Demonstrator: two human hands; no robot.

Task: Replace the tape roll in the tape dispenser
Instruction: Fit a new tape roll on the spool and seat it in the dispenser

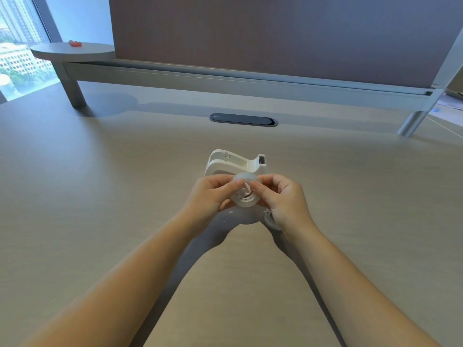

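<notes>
A white tape dispenser (235,164) stands on the table, its roll bay empty and its cutter at the right end. Just in front of it, both hands hold a clear tape roll (246,194) above the table. My left hand (213,194) grips the roll's left side, thumb on its top edge. My right hand (283,199) pinches the roll's right side, with fingertips at its centre hub. A second, thin tape ring (271,220) lies flat on the table under my right wrist, partly hidden.
A light wooden table (100,196) stretches all around. A dark oval cable slot (243,119) sits behind the dispenser. Further back run a grey rail on legs and a dark partition panel (275,33). A round side shelf (72,50) at the far left carries a small red object.
</notes>
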